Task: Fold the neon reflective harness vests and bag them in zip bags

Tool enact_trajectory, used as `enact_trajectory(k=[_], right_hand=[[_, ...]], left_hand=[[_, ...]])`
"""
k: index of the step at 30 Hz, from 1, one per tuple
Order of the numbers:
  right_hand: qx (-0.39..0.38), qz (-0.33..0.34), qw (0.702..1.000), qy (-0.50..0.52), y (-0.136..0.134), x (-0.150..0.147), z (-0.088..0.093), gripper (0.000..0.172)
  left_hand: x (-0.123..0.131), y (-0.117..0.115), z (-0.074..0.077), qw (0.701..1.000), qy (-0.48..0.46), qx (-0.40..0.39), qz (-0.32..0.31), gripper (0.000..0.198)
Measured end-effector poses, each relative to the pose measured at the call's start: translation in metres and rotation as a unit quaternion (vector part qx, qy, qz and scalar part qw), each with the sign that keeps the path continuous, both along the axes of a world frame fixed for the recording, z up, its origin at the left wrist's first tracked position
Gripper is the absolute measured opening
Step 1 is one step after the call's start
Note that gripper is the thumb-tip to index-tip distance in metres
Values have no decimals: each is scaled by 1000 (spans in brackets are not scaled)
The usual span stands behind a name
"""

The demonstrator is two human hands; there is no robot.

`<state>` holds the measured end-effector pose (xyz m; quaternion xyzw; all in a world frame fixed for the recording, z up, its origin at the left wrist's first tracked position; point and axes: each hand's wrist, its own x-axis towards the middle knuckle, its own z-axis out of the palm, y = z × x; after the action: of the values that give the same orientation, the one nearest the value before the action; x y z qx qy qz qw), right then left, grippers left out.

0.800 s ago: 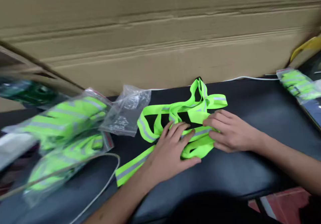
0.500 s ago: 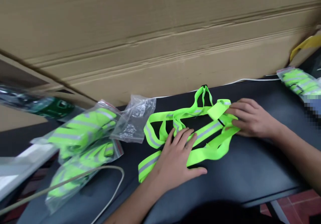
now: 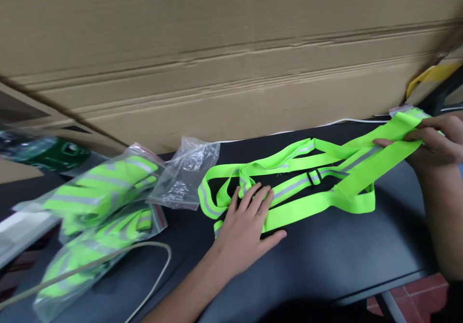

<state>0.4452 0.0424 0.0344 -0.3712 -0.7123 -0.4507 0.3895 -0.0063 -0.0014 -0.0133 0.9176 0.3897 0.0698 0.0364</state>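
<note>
A neon-yellow reflective strap harness (image 3: 304, 215) with grey stripes lies stretched across a black surface. My left hand (image 3: 249, 217) rests flat on its left part, fingers spread, pressing the straps down. A black plastic slider buckle (image 3: 313, 177) shows on one strap between my hands. At the right, my right hand (image 3: 437, 142) is closed around the bunched upper end of the straps, which it holds up off the surface. An empty clear zip bag (image 3: 184, 173) lies just left of the harness.
Two zip bags of folded neon straps (image 3: 104, 183) lie at the left, a pale cable (image 3: 155, 243) looping over one. Behind stands a cardboard wall (image 3: 231, 96). A green-labelled bottle (image 3: 65, 154) lies at far left. Another bagged harness (image 3: 401, 109) is partly hidden behind my right hand.
My right hand has moved right and pulled the straps out long, so the harness is now stretched and its buckle shows. My left hand stays on the straps.
</note>
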Motion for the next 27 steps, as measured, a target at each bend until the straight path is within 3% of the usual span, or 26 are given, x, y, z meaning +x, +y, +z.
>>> enact_trajectory(k=[2,6,11,15,17,20,23,27], right_hand=[[-40,-2,999,-27,-4,1,7,31],[-201,-14,977,-64,-22,-13,15,21],[-306,17,949,-80,-44,-28,6,11],[-342,-7,940,-11,-40,-36,-5,14],[-395,-16,917,51,-27,-40,-9,26],[-487,-53,846,211,3,-42,-15,41],[-593,-98,742,297,30,-41,-16,48],[-720,8,577,385,39,-44,-12,45]], left_hand=[[-5,5,-2,1000,2,5,11,73],[-17,15,-4,999,4,6,50,69],[-26,22,-5,999,2,-1,38,74],[-27,24,-7,1000,1,-4,30,79],[-27,25,-6,1000,3,-7,29,80],[-27,25,-5,999,3,-14,30,78],[-27,25,-4,999,-5,-16,30,75],[-27,24,-4,999,-7,-16,29,74]])
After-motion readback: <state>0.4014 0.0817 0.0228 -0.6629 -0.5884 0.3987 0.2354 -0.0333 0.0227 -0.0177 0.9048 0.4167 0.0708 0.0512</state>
